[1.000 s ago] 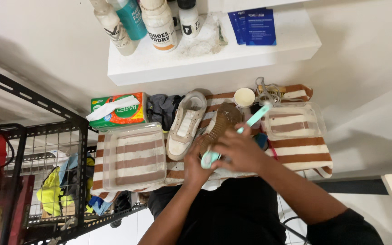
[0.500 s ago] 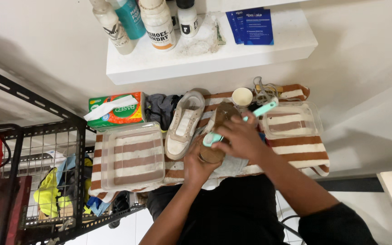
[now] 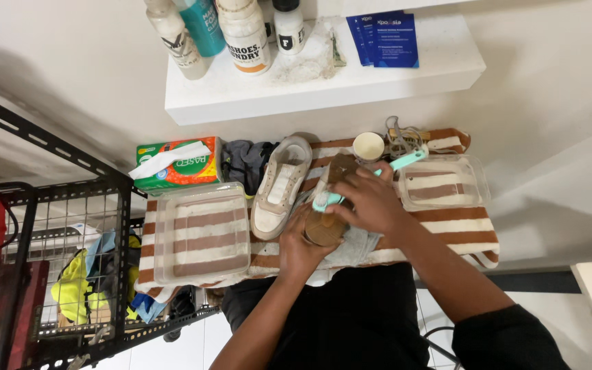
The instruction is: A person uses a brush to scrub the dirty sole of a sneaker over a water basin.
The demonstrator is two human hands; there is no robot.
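At the left of the striped worktop (image 3: 474,236) sit a tissue box (image 3: 179,164) and an empty clear tray (image 3: 201,233). A pale sneaker (image 3: 279,186) lies beside the tray, its long axis running away from the person. Just right of it, the left hand (image 3: 303,243) cups a brown-soled shoe (image 3: 327,223) from below, fingers wrapped around its heel end, sole turned up. The right hand (image 3: 371,200) lies over that shoe, fingers closed on a mint-green brush (image 3: 368,179) whose handle slants up to the right, toward a small cup (image 3: 368,146). A second clear tray (image 3: 441,181) sits close to the right of that hand, so open room lies mainly toward the person.
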